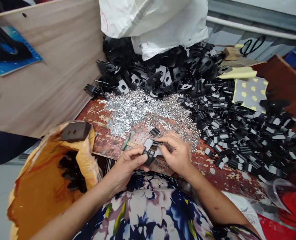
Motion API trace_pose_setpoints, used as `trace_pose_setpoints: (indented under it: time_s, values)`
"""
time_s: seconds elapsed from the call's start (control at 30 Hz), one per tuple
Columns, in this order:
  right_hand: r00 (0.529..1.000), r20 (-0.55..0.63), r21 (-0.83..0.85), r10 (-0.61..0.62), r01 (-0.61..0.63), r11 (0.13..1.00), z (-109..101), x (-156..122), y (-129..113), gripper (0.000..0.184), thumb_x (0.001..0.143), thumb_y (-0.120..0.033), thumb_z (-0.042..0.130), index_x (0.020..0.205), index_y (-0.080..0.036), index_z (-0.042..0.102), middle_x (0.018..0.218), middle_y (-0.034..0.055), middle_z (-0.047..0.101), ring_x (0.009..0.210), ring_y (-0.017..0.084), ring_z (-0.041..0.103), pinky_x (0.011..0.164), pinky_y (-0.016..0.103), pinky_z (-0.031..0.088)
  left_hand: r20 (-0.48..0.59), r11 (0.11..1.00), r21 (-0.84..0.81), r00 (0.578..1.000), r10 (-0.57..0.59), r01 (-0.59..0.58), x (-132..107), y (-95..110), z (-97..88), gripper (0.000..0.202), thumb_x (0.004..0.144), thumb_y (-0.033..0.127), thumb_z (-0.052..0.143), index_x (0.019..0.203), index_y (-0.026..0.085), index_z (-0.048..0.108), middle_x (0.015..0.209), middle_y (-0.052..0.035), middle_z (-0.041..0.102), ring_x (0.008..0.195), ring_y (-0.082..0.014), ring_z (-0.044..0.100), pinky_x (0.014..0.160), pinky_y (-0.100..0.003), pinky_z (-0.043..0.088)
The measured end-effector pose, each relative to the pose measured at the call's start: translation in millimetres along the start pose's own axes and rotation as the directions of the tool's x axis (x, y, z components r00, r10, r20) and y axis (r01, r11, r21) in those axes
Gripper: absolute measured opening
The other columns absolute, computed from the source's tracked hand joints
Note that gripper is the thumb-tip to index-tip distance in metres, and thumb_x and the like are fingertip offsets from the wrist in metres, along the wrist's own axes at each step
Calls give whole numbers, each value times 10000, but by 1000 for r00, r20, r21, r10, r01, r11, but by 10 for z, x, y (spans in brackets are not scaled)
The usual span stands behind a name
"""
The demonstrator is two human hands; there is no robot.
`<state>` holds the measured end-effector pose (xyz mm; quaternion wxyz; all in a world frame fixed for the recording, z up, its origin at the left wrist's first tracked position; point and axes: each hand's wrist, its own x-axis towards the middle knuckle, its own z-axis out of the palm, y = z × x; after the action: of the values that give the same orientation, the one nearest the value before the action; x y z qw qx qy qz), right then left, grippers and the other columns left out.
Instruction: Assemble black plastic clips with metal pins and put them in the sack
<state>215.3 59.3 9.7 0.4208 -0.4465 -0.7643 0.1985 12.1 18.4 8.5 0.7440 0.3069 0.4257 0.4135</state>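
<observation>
Where left hand (127, 165) meets right hand (177, 152), black clip (151, 150) between grips

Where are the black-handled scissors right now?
Head view, far upper right: the black-handled scissors are beyond the pile of black plastic clips, beside yellow paper sheets.

Worn workbench (220, 173) under pins (137, 110), clips (238, 130).

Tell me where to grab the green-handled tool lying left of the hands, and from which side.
Likely the green-handled tool at mid-handle, pinched across its width from straight above. It lies flat and slanted on the tabletop, handle end toward the person and clear, far end by the metal pins. The left hand is nearest, though it and the right hand hold a black clip.
</observation>
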Motion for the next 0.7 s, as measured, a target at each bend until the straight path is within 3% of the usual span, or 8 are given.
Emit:
trace_pose_setpoints:
  time_s: [0.13,0.37,0.5,0.6,0.7]
  values:
    - [998,-9,20,-58,58,998,93,-42,-113,229,901,-120,597,1012,-259,742,859,-10,741,849,180,675,1120,543,420,25,998,-48,998,51,-50,38,-11,78,216,781,396,845,825,187,816,1004,-56,567,847,-166,574,674,-258,599]
    - [998,-50,124,38,-32,992,192,-143,-129,219,924,-164,583,1000,-281,752,859,4,755,814,194,677,1126,596,408,-2,996,-33,996,84,-84,-12,29,98,218,779,395,849,802,179,822,996,-58,565,849,-172,560,646,-257,595]
    - [999,-47,55,1,2,998,201,-193,-143,264,912,-149,575,1033,-303,753,843,7,751,822,214,678,1127,627,389,-8,994,-6,994,107,-107,-29,23,89,233,765,408,859,788,179,822,1008,-64,572,858,-184,574,641,-264,598]
    - [1000,-20,76,-22,24,997,228,-241,-178,282,908,-148,569,1064,-302,747,832,19,736,847,228,676,1084,595,440,-3,992,21,992,124,-124,-20,-9,51,211,795,393,834,819,183,826,1008,-61,572,822,-176,585,637,-279,601]
    - [996,52,227,76,-86,970,265,-295,-218,232,935,-193,563,1072,-263,737,904,53,741,910,231,682,1002,495,514,-16,988,79,990,137,-136,4,-23,-16,213,794,390,827,832,180,827,1131,-86,562,798,-166,582,602,-280,594]
